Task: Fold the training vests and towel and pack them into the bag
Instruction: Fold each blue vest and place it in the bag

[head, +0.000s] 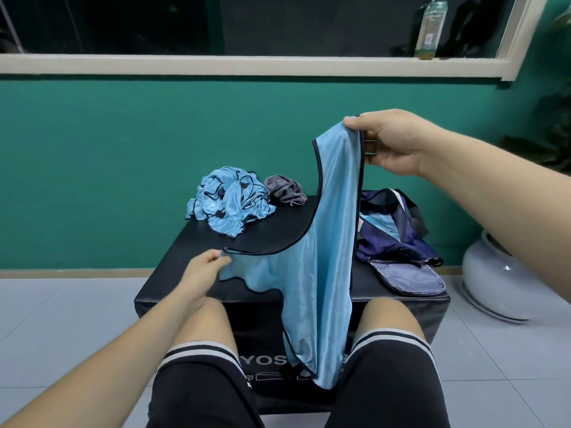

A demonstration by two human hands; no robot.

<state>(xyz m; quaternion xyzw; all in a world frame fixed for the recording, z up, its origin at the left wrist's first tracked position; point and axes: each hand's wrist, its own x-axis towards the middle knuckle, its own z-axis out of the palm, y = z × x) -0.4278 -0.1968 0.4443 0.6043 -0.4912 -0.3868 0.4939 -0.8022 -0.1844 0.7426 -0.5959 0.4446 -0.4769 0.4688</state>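
Observation:
A light blue training vest (327, 242) with dark trim hangs in front of me over the black box (185, 273). My right hand (392, 143) pinches one shoulder strap high up. My left hand (202, 274) pinches the other strap low, near the box top. The vest's lower edge drops between my knees. A crumpled heap of more blue vests (227, 205) lies at the box's far left. A bunched grey towel (284, 188) sits just right of that heap. The navy bag (398, 239) lies open on the right of the box, partly hidden by the vest.
A white ceramic pot (494, 279) stands on the tiled floor right of the box. A green wall with a window sill is behind; a glass bottle (429, 26) stands on the sill. My knees in black shorts are close against the box front.

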